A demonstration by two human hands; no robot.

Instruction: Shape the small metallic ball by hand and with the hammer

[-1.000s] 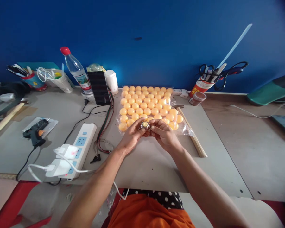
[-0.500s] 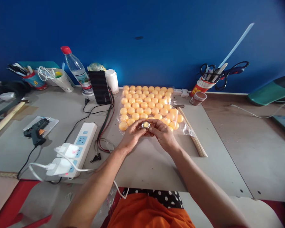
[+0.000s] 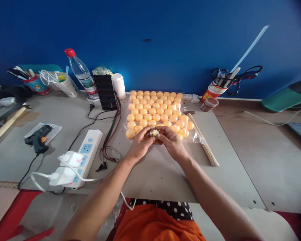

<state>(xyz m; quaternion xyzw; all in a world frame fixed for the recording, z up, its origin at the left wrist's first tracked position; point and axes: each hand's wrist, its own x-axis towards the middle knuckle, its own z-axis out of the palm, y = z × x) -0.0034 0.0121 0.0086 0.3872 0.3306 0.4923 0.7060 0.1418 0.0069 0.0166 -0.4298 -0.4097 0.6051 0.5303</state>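
Between my hands is a small shiny silver round piece [image 3: 154, 133] with a pale yellow centre; its exact kind is too small to make out. My left hand [image 3: 141, 142] grips it from the left with thumb and fingers. From the other side my right hand [image 3: 172, 140] pinches it, fingers curled behind. Both hands are over the near edge of a clear plastic bag of orange balls [image 3: 155, 112], laid out in rows. A hammer [image 3: 203, 142] with a wooden handle lies right of the bag, its head partly behind the plastic.
To the left lie a black glue gun [image 3: 38, 139] and a white power strip [image 3: 86, 155] with plugged chargers and trailing cables. A phone [image 3: 105, 92] leans beside a red-capped bottle [image 3: 84, 78]. At the back right stand a cup of tools [image 3: 213, 90] and a small jar [image 3: 209, 104].
The silver piece has been turned slightly between my fingers, so its pale centre faces me more. My hands stay in nearly the same place.
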